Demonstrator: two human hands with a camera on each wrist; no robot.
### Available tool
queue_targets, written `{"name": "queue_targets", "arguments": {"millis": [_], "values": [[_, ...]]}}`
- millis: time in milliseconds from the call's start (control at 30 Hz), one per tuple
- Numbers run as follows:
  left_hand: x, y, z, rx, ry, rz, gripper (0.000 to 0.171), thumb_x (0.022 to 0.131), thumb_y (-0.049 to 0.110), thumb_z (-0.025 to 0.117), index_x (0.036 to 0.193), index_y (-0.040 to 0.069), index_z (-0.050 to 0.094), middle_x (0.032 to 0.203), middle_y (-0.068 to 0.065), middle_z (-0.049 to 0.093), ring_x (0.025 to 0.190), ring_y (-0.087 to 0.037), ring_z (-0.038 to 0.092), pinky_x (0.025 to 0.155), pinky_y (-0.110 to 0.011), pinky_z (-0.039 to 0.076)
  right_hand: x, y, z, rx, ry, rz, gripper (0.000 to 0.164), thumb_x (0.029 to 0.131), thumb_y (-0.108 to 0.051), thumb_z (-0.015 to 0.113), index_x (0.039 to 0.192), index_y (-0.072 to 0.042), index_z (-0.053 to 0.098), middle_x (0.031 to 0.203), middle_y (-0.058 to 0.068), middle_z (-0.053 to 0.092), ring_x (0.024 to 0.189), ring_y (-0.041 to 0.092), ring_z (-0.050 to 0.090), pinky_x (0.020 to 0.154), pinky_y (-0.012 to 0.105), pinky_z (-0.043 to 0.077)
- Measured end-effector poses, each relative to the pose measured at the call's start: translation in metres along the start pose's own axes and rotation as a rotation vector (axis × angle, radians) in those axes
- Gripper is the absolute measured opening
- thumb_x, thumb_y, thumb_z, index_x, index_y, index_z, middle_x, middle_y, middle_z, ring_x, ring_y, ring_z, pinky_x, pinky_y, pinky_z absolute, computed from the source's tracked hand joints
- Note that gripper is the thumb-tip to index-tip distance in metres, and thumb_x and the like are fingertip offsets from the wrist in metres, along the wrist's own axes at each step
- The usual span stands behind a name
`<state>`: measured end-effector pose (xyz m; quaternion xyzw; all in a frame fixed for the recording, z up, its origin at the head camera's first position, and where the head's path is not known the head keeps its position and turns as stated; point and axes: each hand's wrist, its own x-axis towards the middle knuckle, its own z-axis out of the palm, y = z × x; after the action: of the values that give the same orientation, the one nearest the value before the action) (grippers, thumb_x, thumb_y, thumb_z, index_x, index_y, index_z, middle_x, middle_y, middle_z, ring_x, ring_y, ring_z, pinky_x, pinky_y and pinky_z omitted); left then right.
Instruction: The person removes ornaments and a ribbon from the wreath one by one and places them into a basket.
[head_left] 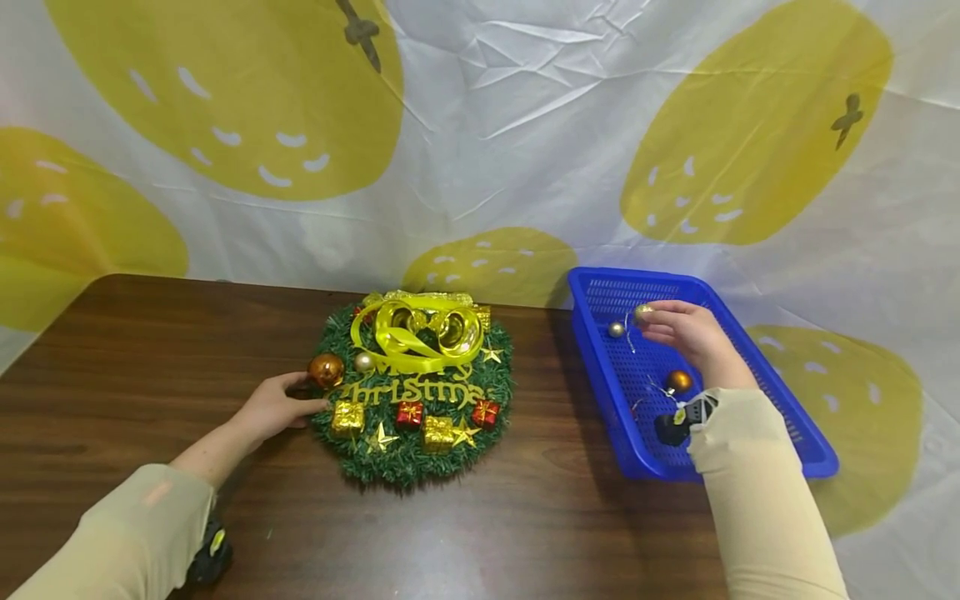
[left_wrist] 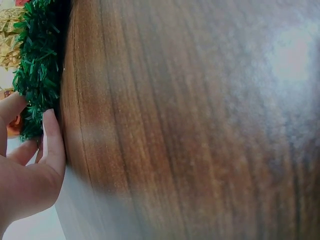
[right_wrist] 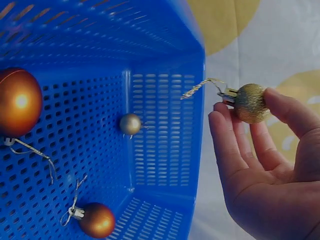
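In the head view, with twelve at the far side, we see the gold ball [right_wrist: 252, 103] above the basket [head_left: 600, 398], toward its ten o'clock. Our right hand [right_wrist: 267, 182] pinches it between thumb and fingertips; its cap and silvery string [right_wrist: 196, 91] stick out free of the grip. Below it in the basket, we find a small pale ball [right_wrist: 130, 124] at about ten o'clock and an orange ball [head_left: 678, 381] near the middle; the right wrist view shows us a second orange ball [right_wrist: 19, 102]. From the basket, the wreath [head_left: 405, 473] lies flat on the table at nine o'clock, well apart. Our left hand [head_left: 272, 410] grips the wreath's rim at nine o'clock, thumb and fingers on either side of the green. Just beside those fingers sits the wreath's own orange ball [head_left: 326, 370], with a pale bead [head_left: 364, 362] next to it. The gold bow [head_left: 420, 364] is at twelve, gold lettering [head_left: 420, 392] crosses the middle, and boxes and stars fill four to eight. Under it all we see the brown table [head_left: 525, 525], and at twelve a fruit-print cloth [head_left: 480, 150] hangs behind.
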<state>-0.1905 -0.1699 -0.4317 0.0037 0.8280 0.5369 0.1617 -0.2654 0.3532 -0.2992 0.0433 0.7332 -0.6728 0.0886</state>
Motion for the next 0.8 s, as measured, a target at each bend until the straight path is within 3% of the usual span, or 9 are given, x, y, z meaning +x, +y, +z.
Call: {"name": "queue_targets", "arguments": {"millis": [433,633,800], "values": [[-0.001,0.001,0.0,0.002,0.001,0.0,0.076,0.091,0.017,0.06,0.142,-0.017,0.015,0.141,-0.04,0.023,0.118,-0.046,0.048,0.081,-0.035,0.057,-0.001,0.006,-0.01,-0.086,0.037,0.122,0.012,0.09,0.001,0.054,0.1,-0.002,0.047,0.068,-0.009,0.067,0.067,0.002,0.065,0.068,0.015,0.056],[-0.002,0.001,0.0,0.001,0.0,-0.001,0.077,0.091,0.017,0.06,0.142,-0.017,0.015,0.141,-0.04,0.023,0.118,-0.046,0.047,0.082,-0.036,0.057,-0.002,0.007,-0.013,-0.066,0.027,0.169,0.012,0.091,0.004,0.047,0.102,-0.001,0.046,0.067,-0.007,0.065,0.066,0.004,0.066,0.068,0.017,0.057],[-0.002,0.002,0.0,0.005,0.004,-0.003,0.076,0.091,0.018,0.06,0.142,-0.017,0.016,0.141,-0.04,0.023,0.117,-0.046,0.048,0.081,-0.035,0.058,-0.002,0.005,-0.012,-0.069,0.023,0.157,0.026,0.095,0.002,0.041,0.12,0.005,0.04,0.07,-0.01,0.064,0.069,0.003,0.065,0.071,0.017,0.057]]}}
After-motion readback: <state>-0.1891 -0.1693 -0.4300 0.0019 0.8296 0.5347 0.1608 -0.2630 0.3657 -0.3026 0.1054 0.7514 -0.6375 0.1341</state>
